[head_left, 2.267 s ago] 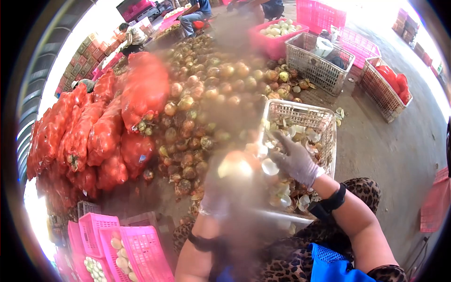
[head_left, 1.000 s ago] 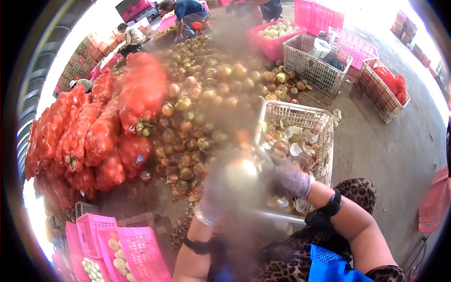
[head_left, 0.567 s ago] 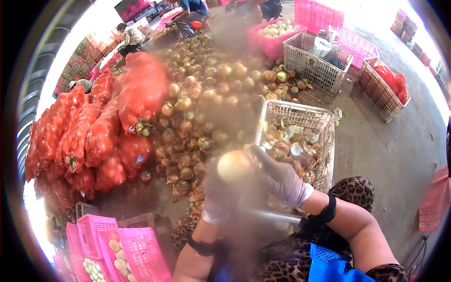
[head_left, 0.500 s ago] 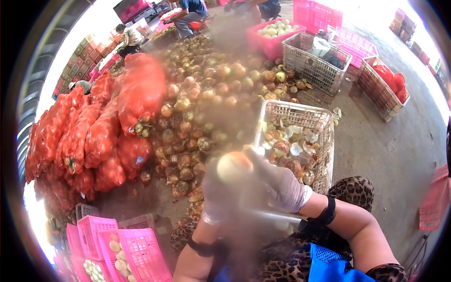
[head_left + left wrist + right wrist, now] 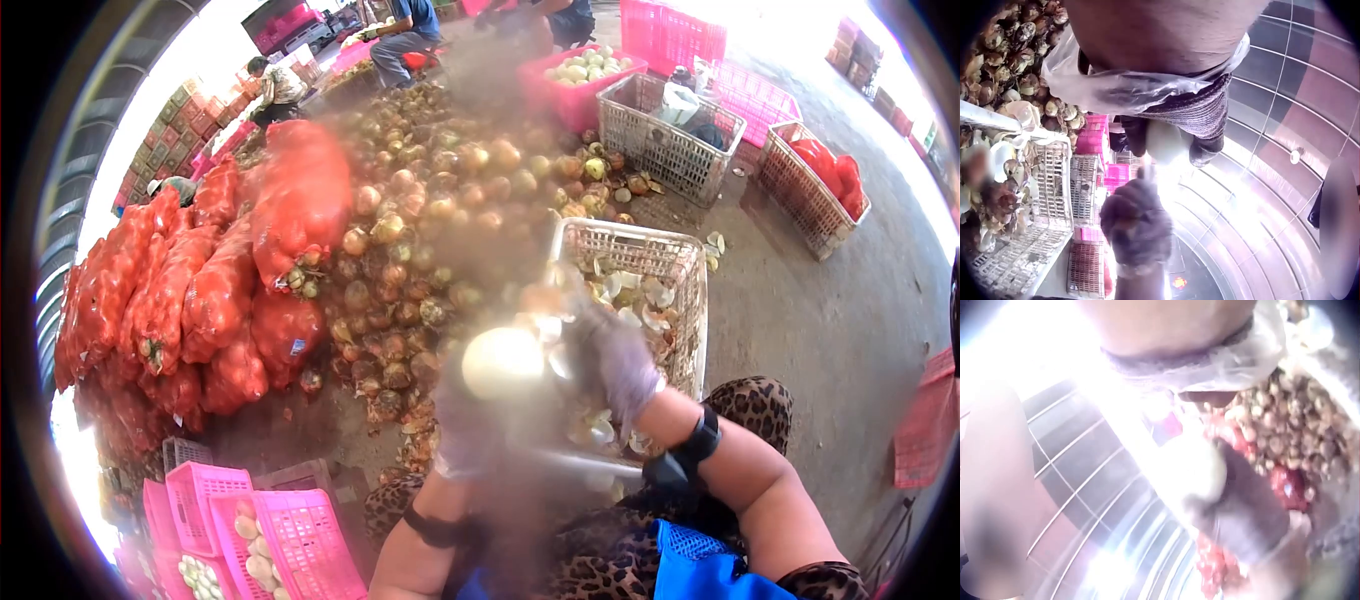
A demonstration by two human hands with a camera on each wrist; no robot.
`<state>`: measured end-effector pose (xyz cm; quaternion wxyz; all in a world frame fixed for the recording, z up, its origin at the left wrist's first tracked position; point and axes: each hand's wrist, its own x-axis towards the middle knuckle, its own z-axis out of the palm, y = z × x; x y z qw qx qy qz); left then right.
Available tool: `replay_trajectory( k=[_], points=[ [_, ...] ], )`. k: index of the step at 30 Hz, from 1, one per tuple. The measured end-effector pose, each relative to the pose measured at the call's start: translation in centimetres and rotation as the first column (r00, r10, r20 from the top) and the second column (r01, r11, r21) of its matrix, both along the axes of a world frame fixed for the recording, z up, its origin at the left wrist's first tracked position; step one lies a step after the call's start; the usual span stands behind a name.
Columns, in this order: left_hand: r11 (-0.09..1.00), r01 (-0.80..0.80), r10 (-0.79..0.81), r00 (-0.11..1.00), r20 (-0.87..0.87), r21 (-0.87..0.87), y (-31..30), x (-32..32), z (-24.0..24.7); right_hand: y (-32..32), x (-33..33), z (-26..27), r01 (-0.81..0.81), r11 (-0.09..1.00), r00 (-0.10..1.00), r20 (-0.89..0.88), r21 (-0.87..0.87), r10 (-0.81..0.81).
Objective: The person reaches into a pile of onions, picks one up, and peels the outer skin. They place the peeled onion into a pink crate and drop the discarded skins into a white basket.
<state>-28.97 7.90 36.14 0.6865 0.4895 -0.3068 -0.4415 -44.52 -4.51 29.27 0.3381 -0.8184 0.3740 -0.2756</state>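
My left hand [image 5: 462, 425], in a thin clear glove over a dark knit one, holds a pale peeled onion [image 5: 503, 362]. In the left wrist view the fingers and thumb sit on both sides of the onion [image 5: 1166, 142]. My right hand [image 5: 622, 368], gloved the same way and motion-blurred, is to the right of the onion, over the near-left part of a white plastic crate [image 5: 690, 330]. Blurred pale onion skin [image 5: 560, 360] shows between that hand and the onion. In the left wrist view the right hand [image 5: 1138, 225] looks bunched; whether it holds anything I cannot tell.
Loose unpeeled onions [image 5: 400, 290] cover the floor ahead. Red mesh sacks [image 5: 210, 290] are stacked at left. Pink crates [image 5: 310, 540] with peeled onions stand at lower left. More crates [image 5: 670, 140] and a pink tub [image 5: 570, 90] stand at the back, near seated people.
My right hand has moved from against the onion to the right, over the crate. The onion's visible side has turned from tan-tinged to white. The left hand has stayed nearly in place.
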Motion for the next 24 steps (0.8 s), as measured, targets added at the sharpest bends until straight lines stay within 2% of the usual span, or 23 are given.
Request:
replay_trajectory(
  k=[1,2,3,4,5,6,7,8,9,11,12,13,14,15,16,17,19,20,21,22,23,24],
  points=[
    [0.999,0.018,-0.020,0.998,-0.053,-0.033,0.1,0.1,0.2,-1.6,-0.9,-0.6,0.119,0.986,0.993,-0.021,0.117,-0.117],
    [0.997,0.035,-0.042,0.993,-0.106,-0.066,0.2,0.2,0.5,-2.0,-0.9,0.1,0.135,0.895,0.985,0.040,0.426,-0.168],
    [0.993,0.068,-0.080,0.988,-0.135,-0.094,0.3,0.5,1.0,-2.5,-0.9,0.9,0.164,0.716,0.958,0.064,0.678,-0.280],
    [0.994,0.061,-0.071,0.991,-0.112,-0.094,0.3,1.1,1.0,-2.0,-0.9,3.6,0.188,0.707,0.975,-0.039,0.682,-0.221],
    [0.994,0.054,-0.062,0.994,-0.089,-0.094,0.4,1.6,1.1,-1.4,-0.2,2.5,0.253,0.945,0.921,-0.350,0.208,-0.169],
    [0.998,0.006,-0.007,1.000,-0.016,-0.056,0.5,2.3,0.0,-1.1,0.0,0.8,0.184,0.981,0.924,-0.351,0.057,-0.153],
    [1.000,-0.017,0.017,1.000,0.023,-0.021,0.9,2.6,0.1,-0.3,0.3,1.9,0.112,0.957,0.986,-0.148,0.267,-0.074],
    [0.999,-0.040,0.039,0.997,0.061,0.014,1.3,2.8,0.4,0.8,0.3,3.6,0.000,0.892,0.997,0.068,0.452,-0.035],
    [0.998,-0.037,0.034,0.997,0.062,0.047,1.5,2.6,1.1,1.9,0.1,4.6,-0.115,0.915,0.983,0.176,0.386,0.049],
    [0.980,-0.037,0.025,0.998,-0.061,-0.196,1.9,2.4,0.4,3.9,0.1,6.4,-0.336,0.918,0.897,0.370,0.210,0.244],
    [0.972,-0.053,0.105,0.970,0.221,-0.230,2.0,2.7,-0.1,5.1,1.0,7.3,-0.360,0.930,0.855,0.424,0.075,0.297],
    [0.963,-0.056,0.181,0.858,0.482,-0.262,2.1,2.9,0.1,6.2,1.9,8.1,-0.367,0.928,0.811,0.468,-0.063,0.353],
    [0.965,0.013,0.084,0.932,0.352,-0.263,2.5,2.9,0.4,7.1,2.3,8.9,-0.367,0.924,0.786,0.497,-0.106,0.368],
    [0.960,0.071,-0.015,0.978,0.206,-0.270,2.9,2.9,0.8,7.4,2.4,9.0,-0.339,0.934,0.806,0.478,-0.111,0.349],
    [0.954,0.117,-0.105,0.993,0.056,-0.276,3.4,2.9,1.4,7.8,2.8,9.0,-0.318,0.941,0.822,0.461,-0.116,0.334],
    [0.948,0.185,-0.268,0.904,-0.333,-0.260,3.5,3.0,1.7,7.7,3.2,8.5,-0.307,0.946,0.841,0.436,-0.102,0.320],
    [0.968,0.170,-0.213,0.946,-0.243,-0.187,5.9,2.8,4.2,7.1,2.0,6.6,-0.291,0.953,0.891,0.386,0.081,0.239],
    [0.997,0.018,-0.001,0.970,0.241,-0.069,7.8,2.4,5.7,6.7,1.7,5.4,-0.285,0.919,0.910,0.379,0.274,0.169],
    [0.988,-0.089,0.093,0.995,0.026,-0.125,9.2,2.6,5.3,6.0,1.4,3.9,-0.269,0.834,0.926,0.366,0.482,0.087],
    [0.962,-0.194,0.158,0.969,-0.189,-0.191,10.7,3.3,4.8,5.3,1.3,2.4,-0.236,0.707,0.939,0.345,0.666,-0.011],
    [0.907,-0.300,0.185,0.915,-0.358,-0.297,12.8,4.5,4.7,4.7,1.2,1.3,-0.211,0.569,0.944,0.316,0.795,-0.091],
    [0.839,-0.373,0.134,0.848,-0.514,-0.396,15.1,5.6,4.3,4.1,0.7,0.5,-0.169,0.461,0.950,0.269,0.871,-0.160]
  ],
)
